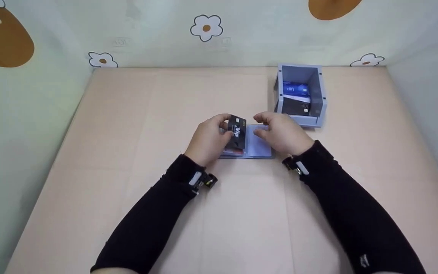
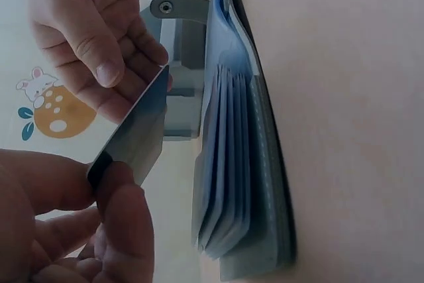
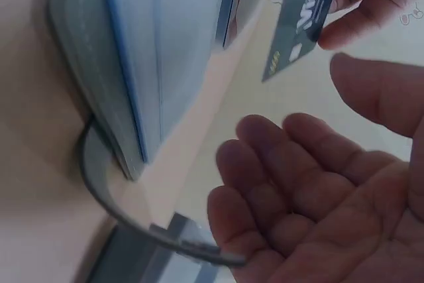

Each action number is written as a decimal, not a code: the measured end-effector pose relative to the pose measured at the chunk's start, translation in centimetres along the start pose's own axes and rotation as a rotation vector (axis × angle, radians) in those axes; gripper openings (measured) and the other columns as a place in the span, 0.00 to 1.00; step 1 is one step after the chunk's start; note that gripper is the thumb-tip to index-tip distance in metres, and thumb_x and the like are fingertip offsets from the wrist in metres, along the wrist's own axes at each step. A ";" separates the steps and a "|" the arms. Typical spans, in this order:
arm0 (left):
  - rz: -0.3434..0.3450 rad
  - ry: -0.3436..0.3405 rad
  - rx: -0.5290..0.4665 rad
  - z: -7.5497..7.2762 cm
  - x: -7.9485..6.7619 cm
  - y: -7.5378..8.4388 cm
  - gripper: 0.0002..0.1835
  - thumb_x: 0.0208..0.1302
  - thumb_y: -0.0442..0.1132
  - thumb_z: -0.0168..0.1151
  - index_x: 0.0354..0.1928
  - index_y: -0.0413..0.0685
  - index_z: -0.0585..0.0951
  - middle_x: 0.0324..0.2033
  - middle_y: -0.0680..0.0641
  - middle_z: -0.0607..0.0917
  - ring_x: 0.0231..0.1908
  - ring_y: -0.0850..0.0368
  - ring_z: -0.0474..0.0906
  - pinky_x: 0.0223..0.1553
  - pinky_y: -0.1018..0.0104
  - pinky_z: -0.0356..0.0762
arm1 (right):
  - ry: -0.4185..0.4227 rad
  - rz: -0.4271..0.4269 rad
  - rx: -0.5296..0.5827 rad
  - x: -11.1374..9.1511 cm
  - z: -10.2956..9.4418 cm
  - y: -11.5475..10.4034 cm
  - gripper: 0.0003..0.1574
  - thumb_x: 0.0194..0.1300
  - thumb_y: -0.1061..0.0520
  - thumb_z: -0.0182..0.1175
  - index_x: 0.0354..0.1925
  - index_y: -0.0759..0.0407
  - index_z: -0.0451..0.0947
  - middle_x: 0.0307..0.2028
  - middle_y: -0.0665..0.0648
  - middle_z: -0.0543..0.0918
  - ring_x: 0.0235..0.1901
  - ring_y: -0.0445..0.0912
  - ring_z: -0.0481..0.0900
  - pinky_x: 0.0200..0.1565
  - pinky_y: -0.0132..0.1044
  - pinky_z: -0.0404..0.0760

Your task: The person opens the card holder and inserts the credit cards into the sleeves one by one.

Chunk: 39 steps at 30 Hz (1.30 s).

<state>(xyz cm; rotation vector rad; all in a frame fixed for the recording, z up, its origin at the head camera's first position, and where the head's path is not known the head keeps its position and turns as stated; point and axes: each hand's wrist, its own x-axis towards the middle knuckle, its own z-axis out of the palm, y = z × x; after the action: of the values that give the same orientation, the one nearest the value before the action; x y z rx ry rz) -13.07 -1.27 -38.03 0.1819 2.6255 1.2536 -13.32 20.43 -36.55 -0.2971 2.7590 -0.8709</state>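
Note:
Between thumb and fingers, my left hand (image 1: 210, 137) pinches a black card (image 1: 238, 133) printed with "Vip". The card is held tilted above an opened card holder (image 1: 260, 141) that lies on the table. In the left wrist view the card holder (image 2: 268, 183) shows several clear sleeves (image 2: 225, 157) standing fanned and a strap with a snap (image 2: 189, 8). My right hand (image 1: 283, 131) hovers over the holder's right side, fingers loosely bent and holding nothing. In the right wrist view the right hand (image 3: 324, 197) is apart from the card (image 3: 301, 21).
A grey-blue plastic bin (image 1: 310, 121) stands behind my right hand. Inside it lie a blue card (image 1: 295, 88) and a black card (image 1: 295, 106). Pale walls with flower prints border the table (image 1: 135, 125) at the back and sides.

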 end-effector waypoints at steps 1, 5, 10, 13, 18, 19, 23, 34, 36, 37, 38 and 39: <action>0.001 -0.001 0.011 0.0 0.0 0.0 0.28 0.73 0.37 0.65 0.73 0.51 0.75 0.53 0.51 0.86 0.50 0.56 0.82 0.55 0.61 0.80 | -0.010 0.001 -0.032 -0.1 -0.1 0.0 0.30 0.75 0.54 0.63 0.70 0.64 0.75 0.68 0.64 0.80 0.69 0.59 0.77 0.71 0.56 0.74; 0.022 0.001 0.068 0.2 0.0 -0.1 0.25 0.74 0.38 0.65 0.71 0.49 0.78 0.58 0.48 0.86 0.60 0.55 0.81 0.66 0.58 0.77 | -0.036 -0.002 -0.126 -0.3 -0.4 0.1 0.35 0.72 0.53 0.66 0.72 0.64 0.73 0.70 0.65 0.78 0.71 0.60 0.75 0.74 0.55 0.70; 0.056 -0.001 0.128 0.4 0.0 -0.2 0.22 0.74 0.39 0.64 0.68 0.45 0.80 0.61 0.45 0.86 0.62 0.53 0.81 0.68 0.57 0.76 | -0.044 -0.013 -0.165 -0.4 -0.4 0.2 0.37 0.70 0.53 0.68 0.72 0.64 0.73 0.68 0.66 0.79 0.70 0.60 0.75 0.73 0.55 0.70; 0.061 -0.002 0.142 0.5 0.0 -0.2 0.22 0.74 0.38 0.64 0.67 0.44 0.81 0.61 0.44 0.86 0.63 0.52 0.81 0.68 0.57 0.76 | -0.047 -0.013 -0.168 -0.4 -0.4 0.2 0.37 0.69 0.54 0.68 0.71 0.65 0.73 0.67 0.67 0.80 0.69 0.61 0.76 0.73 0.56 0.71; 0.059 -0.004 0.149 0.6 0.1 -0.3 0.22 0.74 0.38 0.64 0.67 0.44 0.81 0.61 0.45 0.86 0.62 0.53 0.81 0.68 0.57 0.76 | -0.047 -0.009 -0.172 -0.4 -0.4 0.3 0.37 0.68 0.55 0.68 0.71 0.66 0.74 0.66 0.67 0.81 0.67 0.61 0.78 0.71 0.56 0.73; 0.060 -0.005 0.148 0.6 0.1 -0.3 0.22 0.74 0.38 0.64 0.67 0.44 0.81 0.61 0.45 0.87 0.62 0.53 0.81 0.68 0.57 0.76 | -0.048 -0.008 -0.173 -0.4 -0.4 0.3 0.37 0.68 0.56 0.68 0.71 0.66 0.74 0.66 0.68 0.81 0.67 0.61 0.78 0.71 0.56 0.73; 0.059 -0.015 0.144 0.6 0.1 -0.3 0.22 0.74 0.38 0.64 0.67 0.43 0.81 0.60 0.45 0.87 0.60 0.54 0.82 0.67 0.58 0.77 | -0.056 0.001 -0.178 -0.3 -0.5 0.3 0.37 0.67 0.56 0.68 0.71 0.66 0.74 0.66 0.68 0.80 0.68 0.61 0.78 0.72 0.56 0.73; 0.055 -0.051 0.179 0.8 -0.1 -0.2 0.24 0.75 0.40 0.64 0.69 0.45 0.79 0.63 0.46 0.85 0.65 0.54 0.79 0.71 0.56 0.74 | -0.094 0.002 -0.204 0.1 -0.2 0.8 0.38 0.65 0.58 0.68 0.71 0.67 0.73 0.63 0.69 0.82 0.64 0.62 0.80 0.69 0.58 0.74; 0.065 -0.056 0.193 0.8 -0.1 -0.1 0.24 0.75 0.40 0.64 0.70 0.45 0.79 0.63 0.46 0.86 0.64 0.54 0.80 0.70 0.56 0.74 | -0.091 0.005 -0.209 0.1 -0.2 0.8 0.38 0.65 0.58 0.68 0.71 0.67 0.73 0.60 0.68 0.84 0.61 0.61 0.81 0.68 0.58 0.76; 0.069 -0.057 0.199 0.8 -0.2 -0.2 0.24 0.75 0.40 0.64 0.70 0.46 0.79 0.63 0.46 0.86 0.63 0.54 0.80 0.70 0.56 0.75 | -0.089 0.006 -0.213 0.1 -0.2 0.8 0.38 0.65 0.58 0.68 0.71 0.67 0.74 0.59 0.68 0.84 0.60 0.61 0.82 0.67 0.58 0.76; 0.071 -0.059 0.204 0.9 -0.2 -0.2 0.24 0.75 0.40 0.64 0.70 0.46 0.79 0.62 0.47 0.86 0.63 0.54 0.81 0.69 0.56 0.75 | -0.088 0.008 -0.217 0.1 -0.2 0.8 0.38 0.65 0.58 0.68 0.71 0.67 0.74 0.58 0.67 0.85 0.59 0.60 0.82 0.67 0.57 0.76; 0.072 -0.060 0.207 0.9 -0.2 -0.2 0.24 0.75 0.40 0.64 0.70 0.46 0.79 0.62 0.47 0.86 0.62 0.54 0.81 0.68 0.57 0.76 | -0.086 0.010 -0.220 0.1 -0.2 0.8 0.38 0.65 0.58 0.68 0.70 0.67 0.74 0.57 0.67 0.85 0.58 0.60 0.82 0.66 0.57 0.77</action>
<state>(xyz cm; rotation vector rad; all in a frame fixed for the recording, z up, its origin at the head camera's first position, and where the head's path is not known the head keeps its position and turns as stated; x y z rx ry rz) -12.64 -0.75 -38.67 0.3463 2.7148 0.9780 -13.52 21.13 -36.86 -0.3502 2.7747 -0.5380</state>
